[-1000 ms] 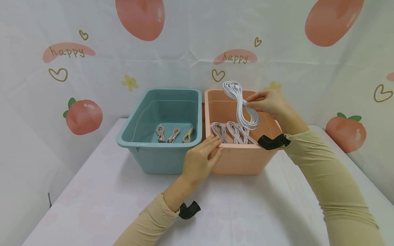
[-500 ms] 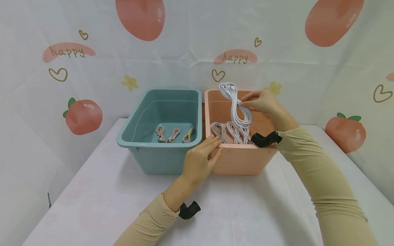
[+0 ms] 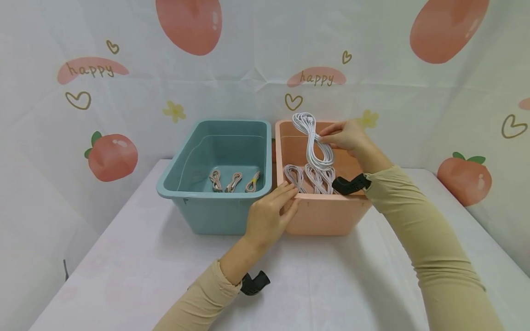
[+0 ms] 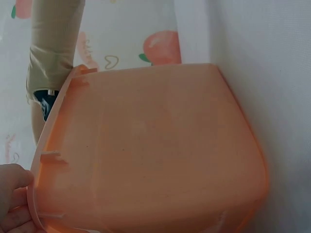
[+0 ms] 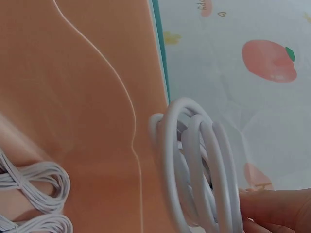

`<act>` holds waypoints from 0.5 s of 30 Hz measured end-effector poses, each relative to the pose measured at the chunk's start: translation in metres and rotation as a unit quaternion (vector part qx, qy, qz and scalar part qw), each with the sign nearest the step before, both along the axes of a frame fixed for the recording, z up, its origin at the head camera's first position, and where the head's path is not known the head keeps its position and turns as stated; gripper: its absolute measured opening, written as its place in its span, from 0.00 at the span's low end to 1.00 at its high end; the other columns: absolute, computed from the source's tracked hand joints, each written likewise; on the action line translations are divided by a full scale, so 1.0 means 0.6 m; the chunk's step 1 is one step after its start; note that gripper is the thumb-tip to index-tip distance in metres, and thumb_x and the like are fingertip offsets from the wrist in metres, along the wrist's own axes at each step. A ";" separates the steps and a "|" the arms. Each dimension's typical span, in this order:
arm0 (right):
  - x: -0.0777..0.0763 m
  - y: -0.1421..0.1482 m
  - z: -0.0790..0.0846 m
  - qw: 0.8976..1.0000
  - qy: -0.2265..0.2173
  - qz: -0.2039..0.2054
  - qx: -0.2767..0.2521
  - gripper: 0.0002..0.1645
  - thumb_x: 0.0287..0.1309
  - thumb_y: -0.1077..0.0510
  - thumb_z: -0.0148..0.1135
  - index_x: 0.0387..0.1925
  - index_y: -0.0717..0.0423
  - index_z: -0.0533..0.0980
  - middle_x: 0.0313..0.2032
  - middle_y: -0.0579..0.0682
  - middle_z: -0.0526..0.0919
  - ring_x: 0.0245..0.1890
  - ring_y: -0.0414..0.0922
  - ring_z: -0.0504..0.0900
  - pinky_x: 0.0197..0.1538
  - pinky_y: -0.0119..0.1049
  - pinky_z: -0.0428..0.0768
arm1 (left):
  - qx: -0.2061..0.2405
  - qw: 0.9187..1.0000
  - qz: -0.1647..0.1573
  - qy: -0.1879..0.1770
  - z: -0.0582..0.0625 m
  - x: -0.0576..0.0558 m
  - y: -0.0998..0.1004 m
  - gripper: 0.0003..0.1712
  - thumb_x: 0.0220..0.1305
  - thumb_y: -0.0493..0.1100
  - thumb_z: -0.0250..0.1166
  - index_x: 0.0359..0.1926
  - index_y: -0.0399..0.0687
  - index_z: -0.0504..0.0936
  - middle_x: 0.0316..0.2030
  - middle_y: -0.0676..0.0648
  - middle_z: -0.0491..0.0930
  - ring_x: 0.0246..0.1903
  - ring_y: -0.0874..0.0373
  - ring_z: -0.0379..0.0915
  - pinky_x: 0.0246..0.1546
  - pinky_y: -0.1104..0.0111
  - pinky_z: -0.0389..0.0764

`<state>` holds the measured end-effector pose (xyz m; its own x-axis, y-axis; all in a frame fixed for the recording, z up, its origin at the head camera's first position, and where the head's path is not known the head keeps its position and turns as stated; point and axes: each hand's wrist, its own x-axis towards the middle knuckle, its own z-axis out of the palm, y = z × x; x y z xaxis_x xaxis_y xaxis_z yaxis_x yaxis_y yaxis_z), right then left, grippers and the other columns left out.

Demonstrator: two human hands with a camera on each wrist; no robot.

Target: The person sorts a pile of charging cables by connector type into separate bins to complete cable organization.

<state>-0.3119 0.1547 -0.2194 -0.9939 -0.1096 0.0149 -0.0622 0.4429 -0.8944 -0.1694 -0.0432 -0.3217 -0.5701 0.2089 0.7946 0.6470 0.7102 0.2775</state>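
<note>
My right hand (image 3: 345,139) pinches a coiled white cable (image 3: 320,149) at its gathered middle. The coil hangs tilted over the orange bin (image 3: 327,216), its upper loop reaching left with white plug ends showing. In the right wrist view its thick white loops (image 5: 194,160) stand close to the camera, beside my fingertips. My left hand (image 3: 269,214) holds the bin's front left rim, fingers over the edge and thumb outside. Inside that bin, coiled white cables lie along the near side, one on the left (image 3: 294,176) and others in the middle (image 3: 316,178).
Close beside the orange bin on the left stands a blue bin (image 3: 215,214) with three small tied cables, one (image 3: 252,182) with a yellow tie. Both bins rest on a white-covered table (image 3: 165,271). A printed cloth (image 3: 244,55) hangs right behind them.
My right hand has moved left and slightly down with the coiled cable, so it hangs nearer the cables in the orange bin. My left hand has stayed at the rim.
</note>
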 end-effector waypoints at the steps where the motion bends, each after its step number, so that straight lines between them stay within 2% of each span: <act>1: -0.001 -0.001 0.000 1.000 -0.001 -0.002 0.000 0.11 0.54 0.63 0.64 0.39 0.64 0.79 0.19 0.33 0.79 0.24 0.29 0.79 0.33 0.23 0.80 | 0.000 1.000 0.000 -0.001 0.000 0.000 0.000 0.13 0.56 0.41 0.67 0.42 0.43 0.86 0.44 0.46 0.85 0.49 0.56 0.81 0.42 0.68 0.83; 4: -0.002 -0.003 0.000 1.000 -0.008 0.002 0.012 0.15 0.55 0.63 0.63 0.45 0.66 0.77 0.24 0.37 0.81 0.26 0.29 0.79 0.34 0.23 0.80 | 0.000 1.000 0.001 -0.003 0.000 0.000 0.000 0.13 0.56 0.42 0.67 0.42 0.43 0.86 0.44 0.47 0.85 0.49 0.56 0.81 0.41 0.69 0.83; 6: -0.003 -0.003 -0.001 0.999 -0.019 0.019 0.039 0.21 0.57 0.62 0.60 0.52 0.67 0.74 0.35 0.47 0.84 0.31 0.33 0.80 0.38 0.26 0.81 | -0.001 1.000 0.001 -0.003 -0.001 -0.001 0.000 0.12 0.56 0.41 0.67 0.42 0.43 0.86 0.44 0.47 0.85 0.49 0.57 0.81 0.42 0.69 0.83; 8: -0.003 -0.003 -0.002 0.995 -0.030 0.049 0.080 0.25 0.60 0.62 0.57 0.58 0.67 0.68 0.48 0.57 0.81 0.40 0.42 0.82 0.47 0.32 0.82 | -0.002 1.000 0.002 -0.001 -0.001 -0.002 0.000 0.12 0.56 0.41 0.67 0.42 0.43 0.86 0.44 0.47 0.85 0.49 0.57 0.81 0.42 0.69 0.83; 10: -0.004 -0.002 -0.003 0.990 -0.040 0.081 0.111 0.28 0.62 0.61 0.55 0.62 0.67 0.64 0.58 0.65 0.72 0.50 0.51 0.79 0.54 0.39 0.80 | -0.002 1.000 0.001 0.000 -0.002 -0.002 0.000 0.12 0.56 0.41 0.67 0.42 0.43 0.86 0.44 0.47 0.85 0.49 0.57 0.81 0.42 0.69 0.83; 12: -0.004 -0.001 -0.004 0.986 -0.044 0.099 0.125 0.28 0.63 0.60 0.53 0.63 0.67 0.63 0.61 0.68 0.69 0.55 0.57 0.76 0.57 0.43 0.78 | -0.002 1.000 0.001 0.003 -0.002 -0.003 0.000 0.12 0.56 0.41 0.67 0.42 0.43 0.86 0.44 0.47 0.85 0.49 0.57 0.81 0.43 0.69 0.83; 13: -0.004 -0.002 -0.005 0.986 -0.044 0.102 0.127 0.28 0.64 0.59 0.53 0.63 0.67 0.63 0.60 0.69 0.69 0.54 0.57 0.76 0.57 0.43 0.78 | -0.003 1.000 0.002 0.004 -0.003 -0.003 0.000 0.12 0.56 0.42 0.67 0.42 0.43 0.86 0.44 0.47 0.85 0.49 0.57 0.81 0.43 0.69 0.83; 15: -0.004 -0.002 -0.005 0.986 -0.044 0.102 0.122 0.27 0.64 0.58 0.53 0.61 0.67 0.65 0.59 0.69 0.71 0.47 0.51 0.81 0.53 0.40 0.81 | -0.003 1.000 0.002 0.005 -0.003 -0.004 0.000 0.12 0.55 0.41 0.67 0.42 0.43 0.86 0.44 0.47 0.85 0.49 0.57 0.81 0.43 0.69 0.83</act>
